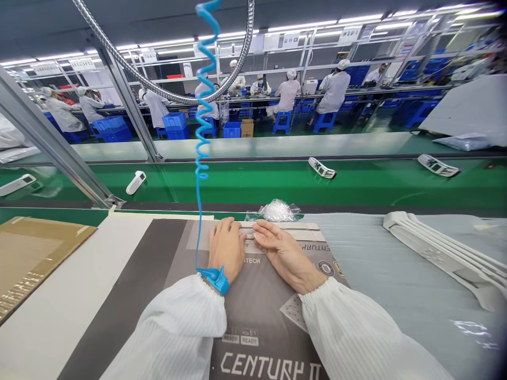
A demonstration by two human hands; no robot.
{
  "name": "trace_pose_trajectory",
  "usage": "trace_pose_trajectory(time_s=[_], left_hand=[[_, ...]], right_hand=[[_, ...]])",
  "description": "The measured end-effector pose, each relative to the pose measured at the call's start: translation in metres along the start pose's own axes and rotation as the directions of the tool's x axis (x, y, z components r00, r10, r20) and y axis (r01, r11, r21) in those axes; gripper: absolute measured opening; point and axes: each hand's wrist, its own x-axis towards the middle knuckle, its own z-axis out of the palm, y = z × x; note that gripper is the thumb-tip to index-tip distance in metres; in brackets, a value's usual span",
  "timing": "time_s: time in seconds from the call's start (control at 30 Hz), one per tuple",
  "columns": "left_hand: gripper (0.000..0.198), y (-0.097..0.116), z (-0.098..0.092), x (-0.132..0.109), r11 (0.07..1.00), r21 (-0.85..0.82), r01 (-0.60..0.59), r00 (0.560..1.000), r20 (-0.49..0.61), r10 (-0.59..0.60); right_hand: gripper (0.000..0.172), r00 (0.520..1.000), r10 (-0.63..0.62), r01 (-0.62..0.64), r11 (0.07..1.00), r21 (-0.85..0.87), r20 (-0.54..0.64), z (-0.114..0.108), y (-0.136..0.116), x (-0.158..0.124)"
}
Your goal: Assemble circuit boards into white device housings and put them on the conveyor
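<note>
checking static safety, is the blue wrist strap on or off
On: the blue strap circles the wrist of the left hand, with its coiled cord running upward.

A printed box [261, 311] lies on the workbench [396, 295], with a plastic bag [275, 211] behind it, plastic frames [439, 253] right, cardboard [35, 258] left.

bright, even light falls from long ceiling lamps [317, 24], leaving only faint shadows, with soft glare on the green belt [277, 184], while wide-angle distortion bends the edges and the corners darken.
</note>
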Motion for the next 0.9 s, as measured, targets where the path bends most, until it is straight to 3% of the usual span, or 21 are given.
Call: trace_pose_trajectory(time_s=[0.33,0.5,0.63,0.7,0.8,0.87,0.9], left_hand=[[0.025,0.0,0.001,0.0,0.999,-0.048,0.017,1.0,0.004,-0.017],[0.017,-0.003,0.004,0.002,0.986,-0.168,0.018,0.985,-0.166,-0.046],[0.013,-0.003,0.003,0.003,0.97,-0.243,0.023,0.961,-0.261,-0.088],[0.013,-0.003,0.002,0.003,0.962,-0.272,0.033,0.959,-0.264,-0.107],[0.013,-0.001,0.003,0.002,0.952,-0.303,0.047,0.957,-0.259,-0.13],[0.013,-0.001,0.003,0.001,0.948,-0.313,0.054,0.956,-0.258,-0.14],[0.014,0.0,0.004,0.001,0.947,-0.317,0.058,0.955,-0.258,-0.145]], right_hand=[[0.041,0.999,-0.009,0.009,1.0,-0.002,0.043,-0.007,0.004,0.005],[0.041,0.999,-0.015,0.017,0.999,-0.05,0.044,-0.003,0.001,-0.005],[0.037,0.994,-0.034,0.065,0.946,-0.319,0.102,-0.005,-0.037,-0.01],[0.035,0.984,-0.129,0.173,0.852,-0.494,0.123,-0.018,-0.071,0.006],[0.029,0.936,-0.35,0.248,0.582,-0.775,0.036,-0.052,-0.128,0.054],[0.021,0.833,-0.549,0.089,0.249,-0.965,-0.065,-0.077,-0.159,0.092],[0.022,0.795,-0.601,0.033,0.185,-0.982,-0.087,-0.088,-0.17,0.109]])
